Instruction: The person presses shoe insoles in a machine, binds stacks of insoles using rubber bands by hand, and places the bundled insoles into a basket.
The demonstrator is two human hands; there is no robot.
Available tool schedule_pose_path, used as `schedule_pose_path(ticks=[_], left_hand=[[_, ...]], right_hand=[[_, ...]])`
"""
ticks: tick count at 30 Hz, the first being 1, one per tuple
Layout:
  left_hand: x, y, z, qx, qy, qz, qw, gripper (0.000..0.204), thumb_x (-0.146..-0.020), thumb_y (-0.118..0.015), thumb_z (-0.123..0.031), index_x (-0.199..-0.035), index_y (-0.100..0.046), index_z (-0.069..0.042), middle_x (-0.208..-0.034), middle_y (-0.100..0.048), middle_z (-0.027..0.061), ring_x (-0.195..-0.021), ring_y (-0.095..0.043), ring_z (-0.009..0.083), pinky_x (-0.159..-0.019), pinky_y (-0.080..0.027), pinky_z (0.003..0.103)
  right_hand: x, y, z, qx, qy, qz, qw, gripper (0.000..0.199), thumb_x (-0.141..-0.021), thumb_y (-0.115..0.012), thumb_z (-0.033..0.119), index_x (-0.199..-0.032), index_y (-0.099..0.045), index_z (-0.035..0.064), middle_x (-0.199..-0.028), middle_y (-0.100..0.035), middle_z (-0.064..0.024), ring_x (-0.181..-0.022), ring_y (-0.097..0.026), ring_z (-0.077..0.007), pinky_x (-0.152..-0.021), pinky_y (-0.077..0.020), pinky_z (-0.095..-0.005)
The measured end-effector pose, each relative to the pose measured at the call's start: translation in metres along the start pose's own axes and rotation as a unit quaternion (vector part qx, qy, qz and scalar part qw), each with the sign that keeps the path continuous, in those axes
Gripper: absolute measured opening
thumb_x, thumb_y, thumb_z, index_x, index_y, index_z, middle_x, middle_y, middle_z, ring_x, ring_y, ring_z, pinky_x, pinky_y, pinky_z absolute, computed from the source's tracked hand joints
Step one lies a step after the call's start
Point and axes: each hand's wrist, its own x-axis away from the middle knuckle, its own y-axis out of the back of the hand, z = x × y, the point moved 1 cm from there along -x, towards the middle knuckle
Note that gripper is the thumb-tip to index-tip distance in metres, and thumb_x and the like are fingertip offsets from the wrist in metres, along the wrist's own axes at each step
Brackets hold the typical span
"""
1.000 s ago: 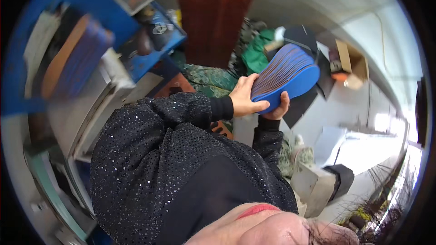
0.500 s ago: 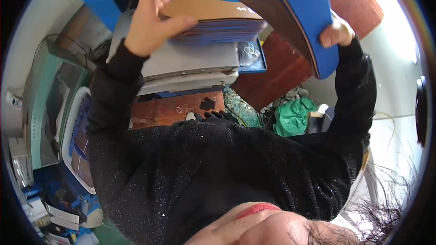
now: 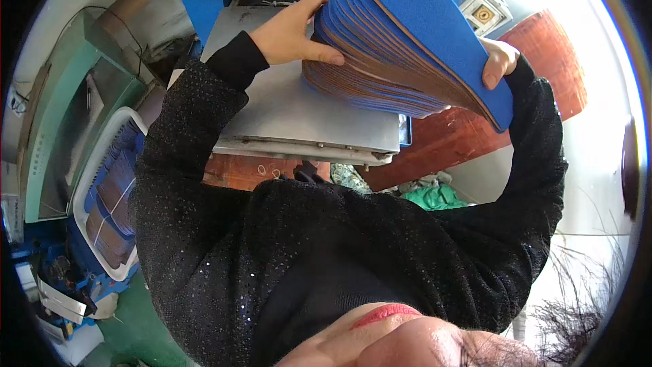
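Note:
A thick stack of shoe insoles (image 3: 424, 20), blue on the top face with brown layers along its edges, is tilted above the metal work surface (image 3: 272, 112). My right hand (image 3: 500, 62) grips its right end, thumb over the blue face. At the left end, my left hand (image 3: 292, 32) holds the side of the stack, its thumb along the layered edges and its other fingers partly hidden behind. Beneath and against it, a lower pile of insoles (image 3: 360, 85) shows brown and blue edges; where the two meet is hard to tell.
On the left, a white-rimmed basket (image 3: 78, 197) contains tied bundles of insoles, beside a green machine (image 3: 47, 143). A blue machine frame (image 3: 193, 0) rises behind the work surface. Reddish-brown boards (image 3: 543, 61) are at the right, with a green bag (image 3: 435, 197) low down.
The raised stack has come down and left onto the lower pile. My left hand, previously spread above that pile, now grips the left end. The view has shifted slightly.

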Motion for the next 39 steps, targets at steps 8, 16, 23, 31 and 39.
schedule_pose_path(ticks=[8, 16, 23, 31, 39], left_hand=[[0.006, -0.011, 0.011, 0.036, 0.047, -0.011, 0.998, 0.098, -0.072, -0.085, -0.022, -0.149, -0.025, -0.008, -0.142, -0.043, 0.0127, -0.134, -0.04, 0.0274, -0.112, -0.032, 0.041], [-0.054, -0.002, 0.011, 0.098, -0.013, -0.18, 0.979, 0.078, -0.085, -0.069, -0.048, -0.143, -0.037, -0.006, -0.141, -0.042, 0.0229, -0.133, -0.042, 0.0306, -0.104, -0.041, 0.039], [-0.063, -0.005, 0.003, 0.037, 0.011, -0.148, 0.988, 0.045, -0.091, -0.064, -0.041, -0.12, -0.061, -0.006, -0.093, -0.062, 0.0064, -0.085, -0.058, 0.0118, -0.076, -0.049, 0.027], [-0.057, -0.013, -0.006, 0.042, -0.022, -0.174, 0.984, 0.036, -0.099, -0.048, -0.029, -0.123, -0.052, -0.002, -0.11, -0.058, 0.0087, -0.101, -0.054, 0.0157, -0.088, -0.042, 0.027], [-0.047, -0.015, 0.016, -0.003, -0.096, -0.239, 0.966, 0.035, -0.102, -0.044, -0.031, -0.114, -0.056, 0.0, -0.107, -0.061, 0.0053, -0.091, -0.052, 0.0111, -0.083, -0.042, 0.025]], right_hand=[[-0.02, 0.033, -0.012, -0.001, -0.024, 0.042, 0.999, 0.106, -0.058, -0.088, 0.035, -0.139, -0.037, -0.0091, -0.131, -0.053, -0.0246, -0.117, -0.056, -0.0294, -0.101, -0.044, -0.035], [-0.032, 0.044, 0.001, 0.045, -0.031, 0.101, 0.993, 0.121, -0.06, -0.09, 0.043, -0.144, -0.022, -0.0105, -0.14, -0.043, -0.0271, -0.127, -0.048, -0.0312, -0.108, -0.0377, -0.0397], [0.019, 0.022, -0.018, 0.005, 0.247, -0.176, 0.953, 0.095, -0.083, -0.059, 0.065, -0.147, -0.03, 0.0019, -0.142, -0.044, -0.0203, -0.127, -0.048, -0.0278, -0.105, -0.0391, -0.0398], [0.008, -0.059, -0.091, 0.129, 0.391, -0.62, 0.669, 0.065, -0.1, -0.041, 0.047, -0.145, -0.029, 0.0029, -0.134, -0.052, -0.0164, -0.117, -0.053, -0.0239, -0.1, -0.0411, -0.0371], [-0.015, -0.044, -0.086, -0.002, 0.395, -0.638, 0.661, 0.042, -0.098, -0.044, 0.031, -0.125, -0.055, -0.0005, -0.113, -0.063, -0.0149, -0.106, -0.058, -0.0194, -0.092, -0.0442, -0.031]])
